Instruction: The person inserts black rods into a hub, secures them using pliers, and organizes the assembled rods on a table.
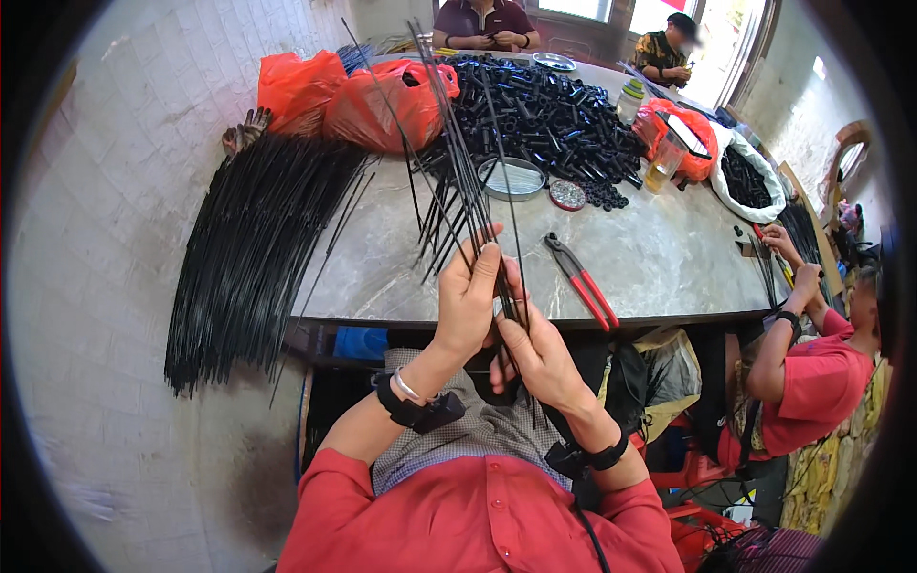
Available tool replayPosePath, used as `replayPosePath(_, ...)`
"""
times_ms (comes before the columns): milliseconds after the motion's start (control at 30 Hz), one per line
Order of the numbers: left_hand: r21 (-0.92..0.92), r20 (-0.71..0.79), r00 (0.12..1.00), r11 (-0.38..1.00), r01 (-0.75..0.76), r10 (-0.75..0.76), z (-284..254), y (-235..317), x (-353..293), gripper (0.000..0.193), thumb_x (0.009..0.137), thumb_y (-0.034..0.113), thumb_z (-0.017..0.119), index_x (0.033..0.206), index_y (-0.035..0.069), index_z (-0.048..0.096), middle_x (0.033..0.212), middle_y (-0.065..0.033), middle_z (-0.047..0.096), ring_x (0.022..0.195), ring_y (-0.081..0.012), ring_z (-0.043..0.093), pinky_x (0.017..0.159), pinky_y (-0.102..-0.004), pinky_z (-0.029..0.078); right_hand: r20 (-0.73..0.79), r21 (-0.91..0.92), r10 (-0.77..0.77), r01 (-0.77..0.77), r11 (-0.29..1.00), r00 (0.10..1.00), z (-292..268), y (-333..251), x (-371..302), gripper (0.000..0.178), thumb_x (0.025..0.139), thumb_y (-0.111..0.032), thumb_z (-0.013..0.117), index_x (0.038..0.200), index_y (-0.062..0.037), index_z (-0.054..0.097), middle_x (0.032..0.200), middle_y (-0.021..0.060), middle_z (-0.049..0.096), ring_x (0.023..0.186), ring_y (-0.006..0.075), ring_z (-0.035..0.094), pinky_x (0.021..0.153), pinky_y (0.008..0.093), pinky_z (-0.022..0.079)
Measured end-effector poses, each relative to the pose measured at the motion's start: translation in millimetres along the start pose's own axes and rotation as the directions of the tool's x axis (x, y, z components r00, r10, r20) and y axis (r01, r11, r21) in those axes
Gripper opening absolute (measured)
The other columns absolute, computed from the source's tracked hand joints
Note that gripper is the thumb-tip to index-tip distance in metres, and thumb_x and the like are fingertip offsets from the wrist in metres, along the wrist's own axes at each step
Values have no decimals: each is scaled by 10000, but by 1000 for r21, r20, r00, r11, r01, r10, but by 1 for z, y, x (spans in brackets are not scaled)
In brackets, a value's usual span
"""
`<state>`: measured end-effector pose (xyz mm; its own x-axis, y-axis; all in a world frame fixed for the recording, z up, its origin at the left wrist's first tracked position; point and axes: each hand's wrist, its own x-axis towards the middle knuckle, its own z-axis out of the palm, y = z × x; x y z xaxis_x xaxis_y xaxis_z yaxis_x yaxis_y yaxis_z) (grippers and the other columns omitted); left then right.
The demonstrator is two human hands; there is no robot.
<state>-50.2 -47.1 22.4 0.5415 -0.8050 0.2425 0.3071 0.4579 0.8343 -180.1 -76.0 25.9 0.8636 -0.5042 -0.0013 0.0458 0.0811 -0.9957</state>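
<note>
In front of my lap, both hands grip one bundle of long thin black rods (pixel 465 158). My left hand (pixel 468 298) is wrapped round the rods above, its fingers closed. Just below and to the right, my right hand (pixel 543 358) pinches the lower part of the same bundle. The rods' upper ends fan out over the table, and their lower ends show beneath my right hand. Several shorter black rods (pixel 442 229) lie on the table behind my left hand. Right of my hands rest red-handled pliers (pixel 583 284).
A thick stack of black rods (pixel 253 258) overhangs the grey table (pixel 382 277) at left. Red plastic bags (pixel 382 103), a heap of black tubular parts (pixel 549 119), a round tin (pixel 514 180) and a glass (pixel 664 164) stand farther back. A co-worker (pixel 812 368) sits at right.
</note>
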Motion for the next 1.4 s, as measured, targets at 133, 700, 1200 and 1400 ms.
replayPosePath(133, -4, 86, 993, 997, -78, 78, 2, 2, -8, 354, 998, 226, 485, 1256, -15, 450, 702, -16, 501, 636, -120, 564, 581, -251, 484, -30, 187, 55, -48, 981, 998, 11, -6, -17, 232, 1011, -181, 420, 1149, 3, 450, 704, 19, 502, 435, 51, 414, 386, 218, 339)
replayPosePath(700, -93, 299, 950, 988, 122, -89, 7, 30, 7, 288, 1006, 312, 457, 990, 34, 527, 668, 26, 393, 555, -98, 425, 589, -268, 419, -53, 291, -129, 139, 946, 990, 22, 26, 1, 202, 993, -166, 441, 863, -18, 485, 681, 3, 484, 522, 64, 457, 487, 221, 404)
replayPosePath(1200, 160, 305, 895, 944, 289, -326, -15, 5, -102, 237, 1008, 232, 454, 1029, 14, 544, 811, -76, 640, 738, -139, 629, 691, -278, 535, 261, 313, 9, -94, 945, 965, 26, 93, -94, 245, 1017, -213, 422, 1093, 2, 511, 901, 84, 596, 824, 167, 593, 776, 295, 498)
replayPosePath(1400, 376, 322, 842, 875, 305, -432, -20, 18, -91, 218, 976, 96, 490, 1149, -22, 551, 973, -124, 684, 920, -159, 650, 827, -289, 526, 167, 507, 28, -110, 855, 985, 21, 80, -91, 203, 1016, -222, 433, 1079, -44, 508, 706, -11, 426, 515, 46, 333, 459, 195, 295)
